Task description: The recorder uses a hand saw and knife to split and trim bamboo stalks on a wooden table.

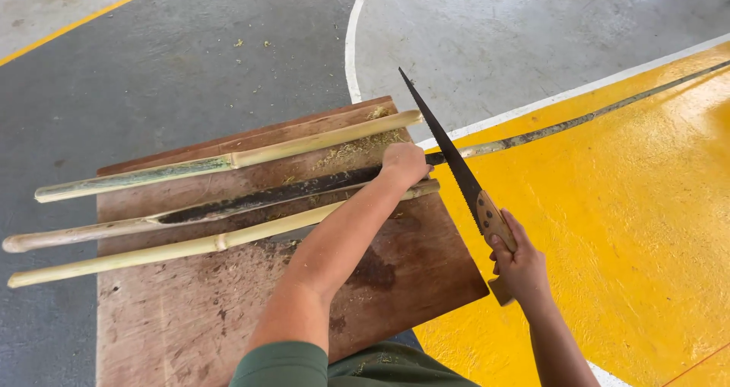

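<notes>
The left hand point(403, 163) gripped the long bamboo pole point(251, 200) against the wooden board point(395, 273). The right hand point(518, 268) clasped the handsaw point(449, 155), its blade resting on the pole.

Our left hand point(403, 164) reached forward on a nearly straight, bare forearm, fingers curled downward in a pressing grip. Our right hand point(517, 264) sat lower and nearer (wrist bent slightly), fingers wrapped tight, its forearm angling up from the lower edge.
</notes>
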